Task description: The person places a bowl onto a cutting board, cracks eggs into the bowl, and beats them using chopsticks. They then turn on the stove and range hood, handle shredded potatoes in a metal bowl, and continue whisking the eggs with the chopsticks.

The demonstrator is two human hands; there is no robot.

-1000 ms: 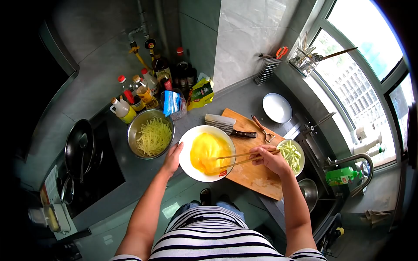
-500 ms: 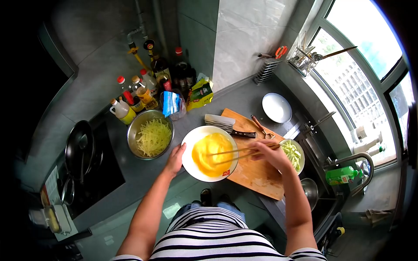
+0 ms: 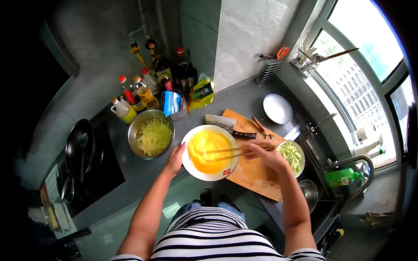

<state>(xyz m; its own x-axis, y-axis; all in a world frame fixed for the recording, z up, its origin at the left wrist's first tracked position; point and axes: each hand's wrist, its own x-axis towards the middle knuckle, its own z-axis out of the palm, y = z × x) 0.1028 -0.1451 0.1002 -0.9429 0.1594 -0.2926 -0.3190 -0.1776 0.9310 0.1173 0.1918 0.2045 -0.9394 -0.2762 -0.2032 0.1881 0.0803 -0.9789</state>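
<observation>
My left hand (image 3: pixel 176 158) grips the rim of a white bowl (image 3: pixel 197 172) from its left side. Yellow beaten egg (image 3: pixel 204 152) fills the bowl's middle. My right hand (image 3: pixel 266 153) is closed round a pair of chopsticks (image 3: pixel 235 152), blurred by motion, whose tips dip into the egg. Under the right hand lies a wooden cutting board (image 3: pixel 257 178). A cleaver (image 3: pixel 226 125) and a peeler (image 3: pixel 262 127) rest on the board's far part. Beside the right hand stands a bowl of pale green strips (image 3: pixel 291 156).
A steel bowl of shredded pale green vegetable (image 3: pixel 152 137) stands left of the egg bowl. Several bottles (image 3: pixel 137 91) crowd the back corner. A pan (image 3: pixel 80 145) sits on the stove at left. At right are a white plate (image 3: pixel 278 108) and the sink's faucet (image 3: pixel 370 167).
The chopsticks have swept through the egg, and my right hand has shifted slightly. My left hand keeps its hold on the bowl.
</observation>
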